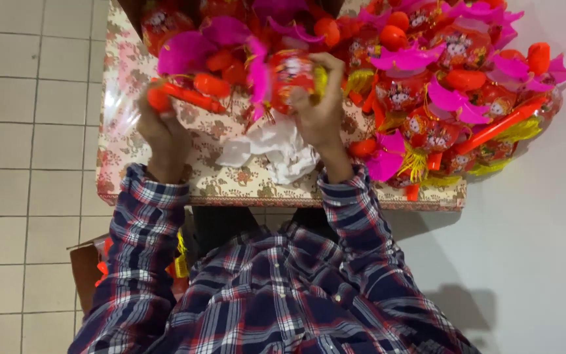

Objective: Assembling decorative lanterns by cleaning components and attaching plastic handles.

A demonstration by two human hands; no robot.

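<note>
Both hands, left hand and right hand, grip one red toy above the white cloth, with many finished toys piled beside it.

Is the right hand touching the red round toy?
Touching. The head view shows the right hand with its fingers wrapped around the red round toy.
</note>
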